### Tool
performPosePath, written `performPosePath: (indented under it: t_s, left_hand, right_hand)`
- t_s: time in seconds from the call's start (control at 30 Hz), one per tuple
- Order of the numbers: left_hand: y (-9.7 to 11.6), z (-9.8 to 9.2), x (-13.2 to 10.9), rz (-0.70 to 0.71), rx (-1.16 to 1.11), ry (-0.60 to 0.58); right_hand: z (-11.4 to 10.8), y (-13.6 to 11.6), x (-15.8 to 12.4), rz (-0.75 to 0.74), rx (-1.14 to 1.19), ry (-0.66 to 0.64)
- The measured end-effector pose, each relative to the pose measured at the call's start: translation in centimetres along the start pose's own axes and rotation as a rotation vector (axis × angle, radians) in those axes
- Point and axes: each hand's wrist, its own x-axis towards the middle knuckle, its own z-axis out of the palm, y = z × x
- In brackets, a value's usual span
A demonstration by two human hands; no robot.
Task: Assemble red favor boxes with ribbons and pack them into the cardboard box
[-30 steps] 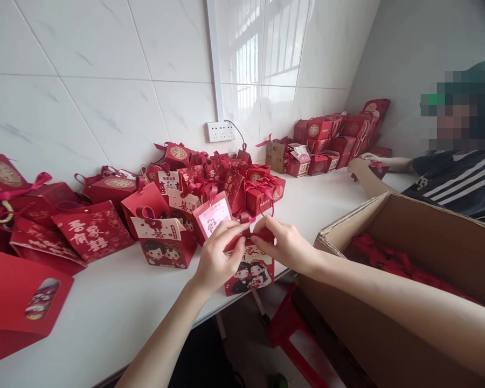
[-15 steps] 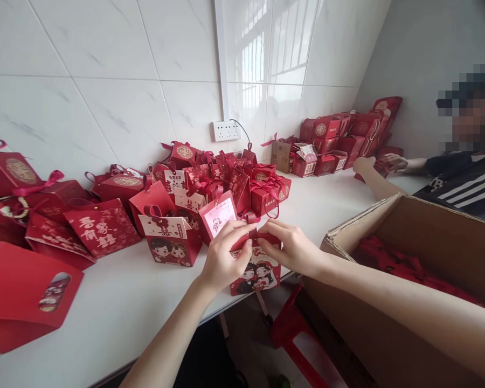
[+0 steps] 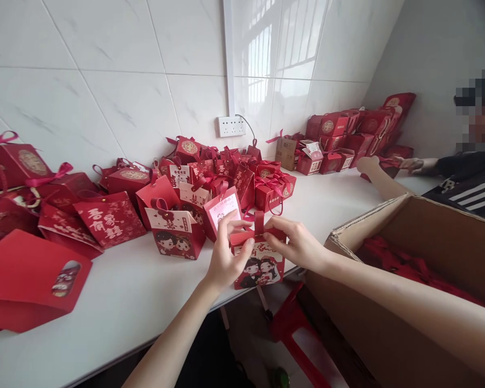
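A red gift box (image 3: 259, 272) printed with a cartoon wedding couple stands upright at the table's front edge, a dark red ribbon loop (image 3: 259, 222) rising from its top. My left hand (image 3: 227, 254) holds its upper left side, thumb in front and fingers behind. On the upper right, my right hand (image 3: 297, 241) grips the top edge, its thumb near the base of the ribbon. Just left stands another gift box (image 3: 177, 242) with a cartoon couple. Behind my left fingers is a box with a pink-and-white panel (image 3: 222, 207).
Red gift boxes and bags crowd the white table (image 3: 133, 291) at left and along the wall. On the right, a cardboard carton (image 3: 347, 280) holds red items. Below is a red plastic stool (image 3: 291, 318). A co-worker (image 3: 464, 183) handles a red box at far right.
My left fingers have loosened and drawn back from the ribbon, whose loop now stands up in view. My right hand stays at the box top. The view has shifted slightly.
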Motion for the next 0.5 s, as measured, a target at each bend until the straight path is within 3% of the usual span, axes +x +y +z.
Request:
performPosePath:
  t_s: [0.13, 0.23, 0.37, 0.5]
  left_hand:
    - [-2.0, -1.2, -3.3, -0.306, -0.015, -0.145]
    - [-2.0, -2.0, -4.9, -0.411, -0.062, -0.144]
    - [0.9, -2.0, -5.3, -0.346, -0.218, 0.005]
    - [4.2, -1.7, -5.3, -0.055, -0.007, 0.237]
  right_hand:
    - [-0.4, 0.4, -0.4, 0.095, 0.008, -0.035]
    - [-0.6, 1.1, -0.4, 0.215, 0.267, -0.029]
    - [-0.5, 1.7, -0.1, 0.271, 0.86, 0.049]
    - [-0.1, 1.6, 0.0, 0.33, 1.105, 0.038]
